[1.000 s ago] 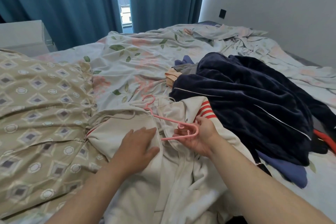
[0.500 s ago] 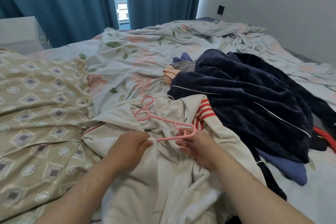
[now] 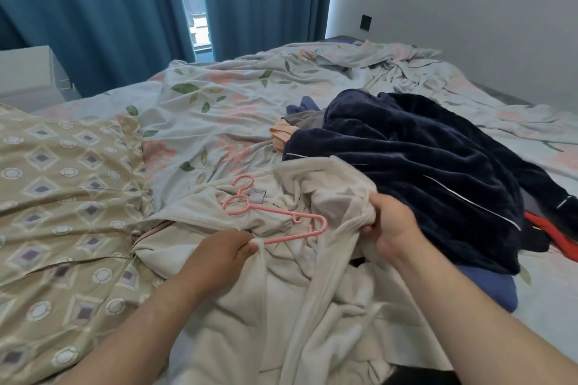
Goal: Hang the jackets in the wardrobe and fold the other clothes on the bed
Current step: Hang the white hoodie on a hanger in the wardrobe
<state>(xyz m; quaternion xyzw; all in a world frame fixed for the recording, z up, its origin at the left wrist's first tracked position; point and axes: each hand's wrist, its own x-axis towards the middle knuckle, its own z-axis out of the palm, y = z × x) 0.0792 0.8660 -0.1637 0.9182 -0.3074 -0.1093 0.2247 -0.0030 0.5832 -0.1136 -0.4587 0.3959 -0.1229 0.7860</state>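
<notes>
A cream white jacket [image 3: 281, 300] lies spread on the bed in front of me. A pink hanger [image 3: 275, 216] rests on its collar area, its hook pointing away, and neither hand touches it. My left hand [image 3: 219, 255] pinches a fold of the jacket's left front. My right hand [image 3: 391, 225] grips a bunched part of the jacket's right side, lifted over toward the hanger. To the right lies a dark navy plush garment [image 3: 422, 166] with white piping, on top of other clothes.
A beige patterned quilt [image 3: 62, 203] covers the left of the bed, and a floral sheet [image 3: 219, 109] lies beyond. Blue, red and peach garments peek out around the navy one. Teal curtains [image 3: 109, 9] and a white bedside unit [image 3: 28, 75] stand behind.
My right hand let go of the pink hanger and took hold of the jacket's right side, pulling it over. The red-striped cuff is now covered. My left hand closed on the fabric.
</notes>
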